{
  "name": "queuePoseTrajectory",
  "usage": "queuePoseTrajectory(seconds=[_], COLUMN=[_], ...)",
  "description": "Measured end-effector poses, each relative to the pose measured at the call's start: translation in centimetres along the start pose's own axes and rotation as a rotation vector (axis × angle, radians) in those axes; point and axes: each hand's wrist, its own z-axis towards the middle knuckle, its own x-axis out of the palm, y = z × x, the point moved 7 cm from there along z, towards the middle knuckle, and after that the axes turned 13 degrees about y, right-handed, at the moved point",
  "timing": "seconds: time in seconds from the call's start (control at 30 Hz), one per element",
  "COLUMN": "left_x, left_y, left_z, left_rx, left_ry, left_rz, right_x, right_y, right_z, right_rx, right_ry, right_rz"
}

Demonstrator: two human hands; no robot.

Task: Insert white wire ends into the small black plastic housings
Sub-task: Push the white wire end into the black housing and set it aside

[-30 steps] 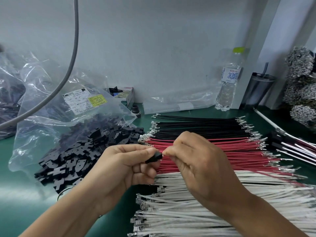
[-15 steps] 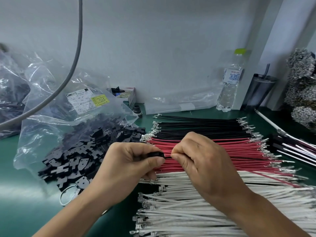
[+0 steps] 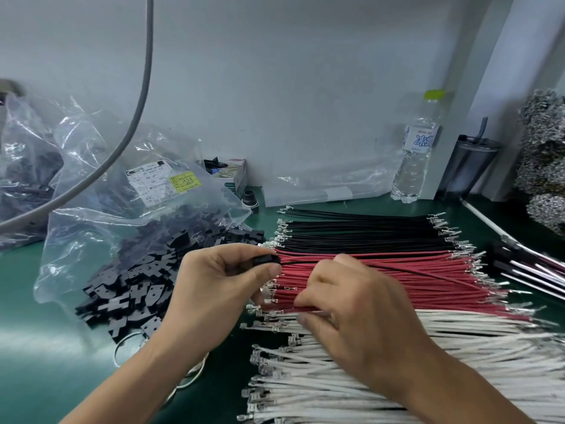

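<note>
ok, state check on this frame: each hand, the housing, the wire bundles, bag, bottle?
left hand: pinches a black housing
black housing: held, one black wire running out of it to the right
right hand: fingers curled at the red wires, grip unclear
red wires: flat in a bundle
white wires: flat, untouched
plastic bag: open, housings spilling out
water bottle: upright, capped

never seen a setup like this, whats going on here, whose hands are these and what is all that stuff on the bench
There is no machine here: the picture comes from a camera worn on a person's head, looking down at their own hands. The left hand pinches a small black housing with a black wire running out of it. The right hand reaches down where the red wires meet the white wires. Black wires lie behind. Loose housings spill from a clear bag on the green bench.
</note>
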Motion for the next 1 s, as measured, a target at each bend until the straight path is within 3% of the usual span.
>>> queuePoseTrajectory(seconds=[0.07,0.43,0.7,0.83,1.0], left_x=[0.0,-0.4,-0.2,-0.2,-0.5], left_y=[0.1,0.1,0.1,0.1,0.1], left_z=[0.1,0.2,0.0,0.0,0.2], left_rx=[-0.007,-0.005,-0.001,-0.008,-0.024], left_ry=[-0.005,-0.034,-0.024,-0.021,-0.019], left_rz=[-0.005,0.014,0.019,0.024,0.002], right_x=[1.1,0.3,0.7,1.0,0.4], right_y=[-0.3,-1.0,-2.0,-1.2,-1.9], right_z=[0.3,0.1,-0.2,-0.1,-0.3], right_rx=[0.046,0.062,0.098,0.088,0.114], right_ry=[0.093,0.002,0.135,0.149,0.104], right_rz=[0.025,0.07,0.119,0.045,0.124])
